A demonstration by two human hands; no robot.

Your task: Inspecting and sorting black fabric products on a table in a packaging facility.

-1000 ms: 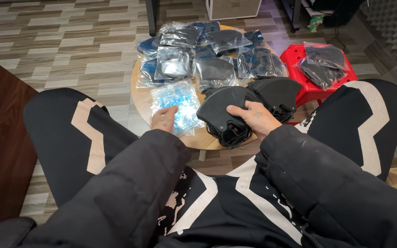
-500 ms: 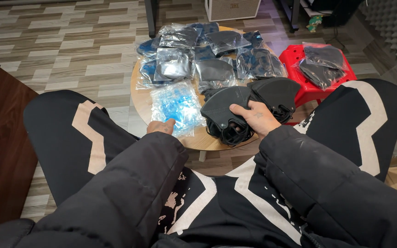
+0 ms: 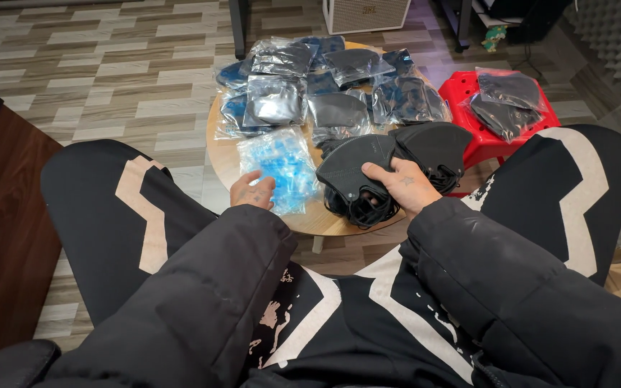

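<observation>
Black folded masks [image 3: 357,169] sit stacked at the round table's [image 3: 217,144] near edge, pinched by the right hand [image 3: 400,188]; the left hand [image 3: 251,192] fingers the blue-tinted bag pile [image 3: 282,164], best peeled singly.

Red plastic stool [image 3: 468,90] right of round wooden table [image 3: 218,154], bagged dark items [image 3: 508,100] on top. Dark wooden cabinet [image 3: 1,215] at left edge. White speaker box [image 3: 368,14] on striped wood-pattern floor [image 3: 109,65] at top. Grey foam wall panels [image 3: 619,43] top right. Small green figure [image 3: 496,36] near stool.
</observation>
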